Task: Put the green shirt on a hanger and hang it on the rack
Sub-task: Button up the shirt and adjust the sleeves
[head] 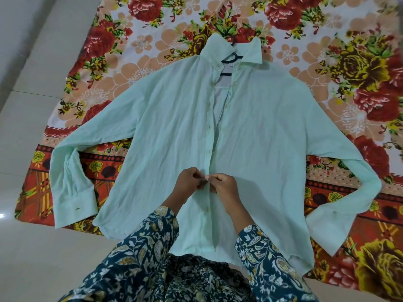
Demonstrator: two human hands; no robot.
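I see both hands meeting at the front opening of the green shirt (pixel 174 131), a little below its middle. My left hand (pixel 188 185) has its fingers curled in and pinched on the left edge of the button strip; my right hand (pixel 224 186) is likewise curled, thumb and fingertips nipping the facing edge. The fingertips of the two hands almost touch, and I cannot tell whether a button sits between them. Both wrists come out of dark floral sleeves (pixel 150 247).

The shirt lies flat, front up, on a flowered bedsheet (pixel 359 62) spread on the pale floor (pixel 32 83). Its long axis runs away from me: collar at the far end, hem nearest my body. The sleeves spread out to either side and bend back toward me at the elbows. A dark hanger (pixel 230 58) shows inside the open collar, its hook poking out beyond the neckline.
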